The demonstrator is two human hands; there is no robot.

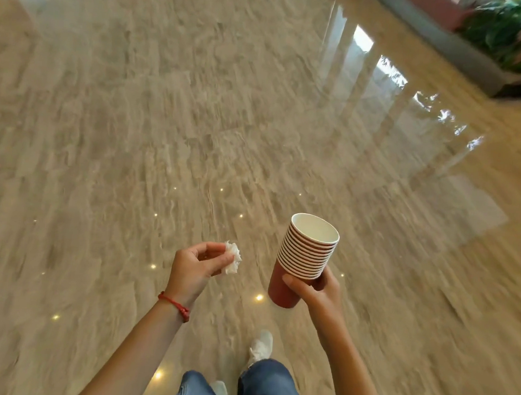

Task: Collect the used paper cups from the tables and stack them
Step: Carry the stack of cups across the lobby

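Observation:
A stack of several red paper cups (pixel 303 256) with white rims stands upright in my right hand (pixel 316 289), which grips it around the lowest cup. The top cup's white inside looks empty. My left hand (pixel 195 268), with a red cord on its wrist, pinches a crumpled white tissue (pixel 232 258) between thumb and fingers, a little left of the stack. Both hands are held out over the floor at waist height. No table is in view.
A polished beige marble floor (pixel 197 115) stretches ahead, blurred by motion and reflecting windows at the right. A planter with green plants (pixel 511 33) and a grey ledge run along the far right. My jeans and white shoes (pixel 261 347) show below.

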